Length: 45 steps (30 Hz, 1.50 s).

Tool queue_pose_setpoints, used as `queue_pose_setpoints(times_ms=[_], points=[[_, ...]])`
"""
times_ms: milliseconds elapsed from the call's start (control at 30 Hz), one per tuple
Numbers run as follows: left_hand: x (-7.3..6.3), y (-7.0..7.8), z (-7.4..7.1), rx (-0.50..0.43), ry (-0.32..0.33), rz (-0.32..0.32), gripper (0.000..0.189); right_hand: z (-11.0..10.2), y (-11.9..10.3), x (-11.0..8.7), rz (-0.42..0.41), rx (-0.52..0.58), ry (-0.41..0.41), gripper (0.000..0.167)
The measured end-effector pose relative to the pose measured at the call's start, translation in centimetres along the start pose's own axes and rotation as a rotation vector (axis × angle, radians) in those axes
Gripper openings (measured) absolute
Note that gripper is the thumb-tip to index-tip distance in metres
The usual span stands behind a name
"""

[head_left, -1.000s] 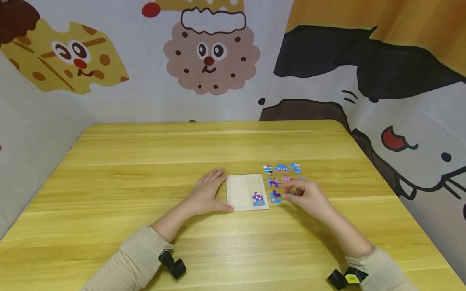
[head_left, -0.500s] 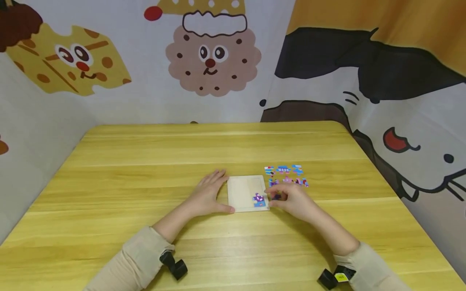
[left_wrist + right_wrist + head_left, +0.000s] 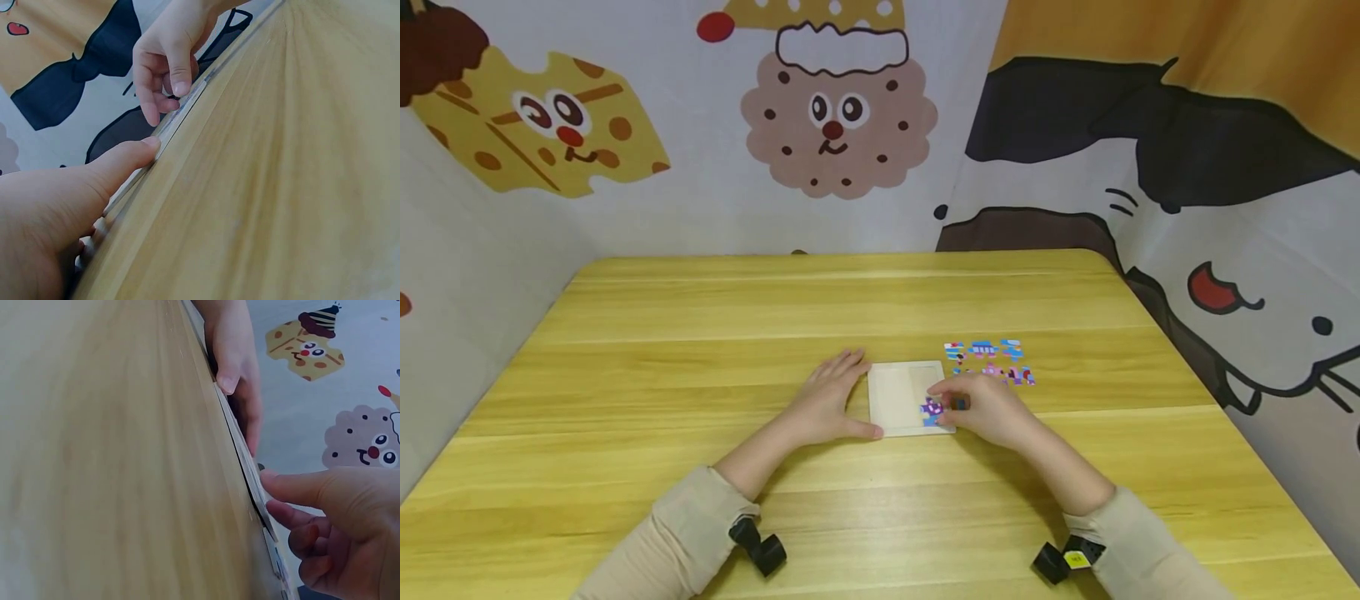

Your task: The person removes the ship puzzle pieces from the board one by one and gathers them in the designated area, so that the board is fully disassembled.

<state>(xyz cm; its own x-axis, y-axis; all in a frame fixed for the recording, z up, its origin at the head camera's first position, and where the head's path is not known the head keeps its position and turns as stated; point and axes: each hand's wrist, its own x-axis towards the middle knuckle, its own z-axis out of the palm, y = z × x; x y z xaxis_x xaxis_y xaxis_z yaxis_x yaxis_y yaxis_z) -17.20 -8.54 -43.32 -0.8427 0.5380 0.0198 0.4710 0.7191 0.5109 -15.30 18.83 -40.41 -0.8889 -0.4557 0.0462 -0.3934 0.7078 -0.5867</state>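
Hands: left hand (image 3: 829,398) flat against puzzle tray (image 3: 897,392); right hand (image 3: 987,410) pinches puzzle piece (image 3: 958,404).

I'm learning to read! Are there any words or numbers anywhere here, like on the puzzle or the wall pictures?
No words or numbers can be read.
Loose puzzle pieces: coloured pictures only, too small to show any letters.
Puzzle tray: plain, no writing.
Wall cloth: cartoon faces, no text.
Yellow tag on the right wrist camera: too small and blurred to read.
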Motion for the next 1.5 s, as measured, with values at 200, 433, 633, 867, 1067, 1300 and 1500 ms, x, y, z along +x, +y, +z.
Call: queue_pose_setpoints(times_ms=[200, 433, 633, 867, 1067, 1300, 1500], points=[[-0.09, -0.01, -0.03, -0.009, -0.001, 0.003, 0.108, 0.25, -0.38, 0.25, 0.028, -0.054, -0.033, 0.032], [-0.14, -0.04, -0.07, -0.014, -0.006, 0.002, 0.107, 0.34, -0.56, 0.16, 0.031, -0.075, -0.041, 0.035], [-0.19, 0.04, -0.18, -0.008, -0.002, 0.006, 0.108, 0.31, -0.63, 0.12, 0.022, -0.085, -0.036, 0.034], [-0.04, 0.04, -0.22, -0.007, -0.007, 0.009, 0.108, 0.28, -0.55, 0.0, 0.018, -0.093, -0.019, 0.034], [-0.01, -0.05, -0.19, -0.007, -0.002, 0.016, 0.108, 0.43, -0.55, -0.18, 0.014, -0.103, 0.023, 0.034], [0.0, 0.02, -0.18, -0.002, -0.007, 0.009, 0.108, 0.67, -0.48, -0.3, 0.014, -0.139, 0.067, 0.035], [-0.01, 0.04, -0.15, 0.002, -0.009, 0.004, 0.108, 0.78, -0.26, -0.43, 0.014, -0.143, 0.077, 0.036]])
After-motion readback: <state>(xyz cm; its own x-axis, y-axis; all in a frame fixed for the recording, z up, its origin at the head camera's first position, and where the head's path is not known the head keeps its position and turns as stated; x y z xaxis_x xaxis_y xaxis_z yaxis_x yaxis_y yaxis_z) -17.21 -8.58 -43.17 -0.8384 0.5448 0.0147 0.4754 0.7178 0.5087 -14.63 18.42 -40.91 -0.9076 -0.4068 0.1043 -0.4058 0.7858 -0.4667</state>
